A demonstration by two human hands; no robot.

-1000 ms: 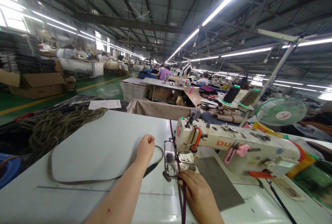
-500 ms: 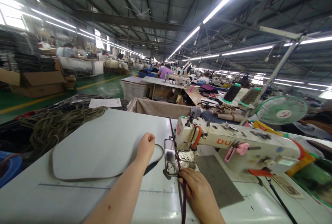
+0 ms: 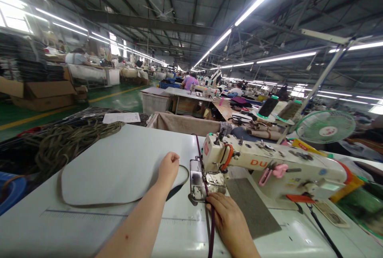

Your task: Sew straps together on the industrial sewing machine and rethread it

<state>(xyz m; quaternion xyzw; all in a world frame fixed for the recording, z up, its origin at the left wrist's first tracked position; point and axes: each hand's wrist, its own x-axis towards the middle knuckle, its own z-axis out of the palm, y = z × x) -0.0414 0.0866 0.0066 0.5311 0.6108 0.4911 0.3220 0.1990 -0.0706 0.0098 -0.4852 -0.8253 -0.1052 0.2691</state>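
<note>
My left hand (image 3: pixel 169 168) is curled into a fist and rests on a flat white panel (image 3: pixel 116 170) edged with olive binding, just left of the sewing machine. My right hand (image 3: pixel 229 220) lies in front of the presser foot (image 3: pixel 206 186), fingers pressed down on a purple strap (image 3: pixel 212 230) that runs from the table's near edge up under the needle. The cream sewing machine (image 3: pixel 269 166) stretches off to the right.
A pile of olive webbing (image 3: pixel 66 140) lies at the table's far left. A dark grey mat (image 3: pixel 251 208) sits right of the needle. A green fan (image 3: pixel 325 126), thread cones (image 3: pixel 267 108) and a fabric bin (image 3: pixel 182 124) stand behind. Other workers sit at distant tables.
Hands and the panel stay almost in place; the view shifts slightly.
</note>
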